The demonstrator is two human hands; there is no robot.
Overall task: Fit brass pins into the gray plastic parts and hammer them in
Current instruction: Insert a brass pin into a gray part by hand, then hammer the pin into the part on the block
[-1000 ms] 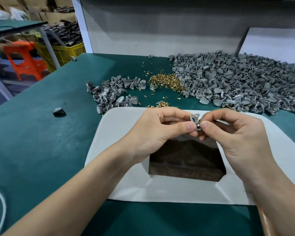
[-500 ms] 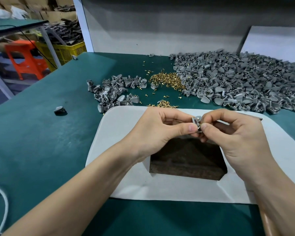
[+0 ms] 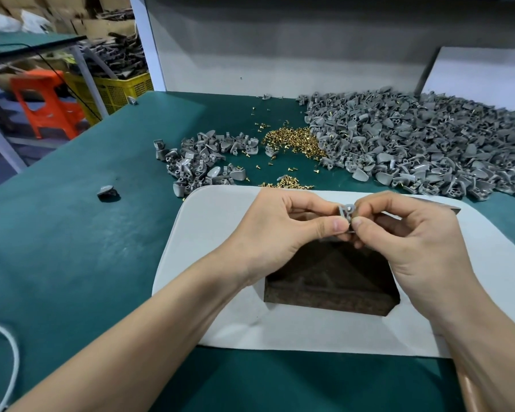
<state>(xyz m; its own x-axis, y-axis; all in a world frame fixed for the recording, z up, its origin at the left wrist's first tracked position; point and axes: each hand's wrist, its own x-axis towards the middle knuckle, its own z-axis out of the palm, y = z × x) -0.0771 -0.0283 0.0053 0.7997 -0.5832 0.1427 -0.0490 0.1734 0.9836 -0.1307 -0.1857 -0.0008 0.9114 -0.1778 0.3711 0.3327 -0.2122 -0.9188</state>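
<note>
Nearest me, a white cable [image 3: 10, 352] loops at the left edge of the green table [image 3: 71, 263]. On the table lies a white pad [image 3: 220, 263], and its cut-out shows a dark block [image 3: 330, 281], which I judge to be the hard base for hammering. Over it the left hand [image 3: 283, 230] pinches a gray part [image 3: 347, 212] between thumb and forefinger. The right hand [image 3: 410, 242] pinches the same part from the right. I read this as seating a pin, though I cannot make out the pin itself.

Just past the pad a few loose pins [image 3: 286, 182] lie within easy reach. Farther out are a small pile of parts [image 3: 202, 162] on the left, a lone part [image 3: 107, 192] well apart from it, the main pin pile [image 3: 297, 142] in the middle, and a large heap of parts [image 3: 413, 144] on the right. Behind stands a gray wall [image 3: 280, 49]. At far left are an orange stool [image 3: 48, 102] and a yellow crate [image 3: 116, 90].
</note>
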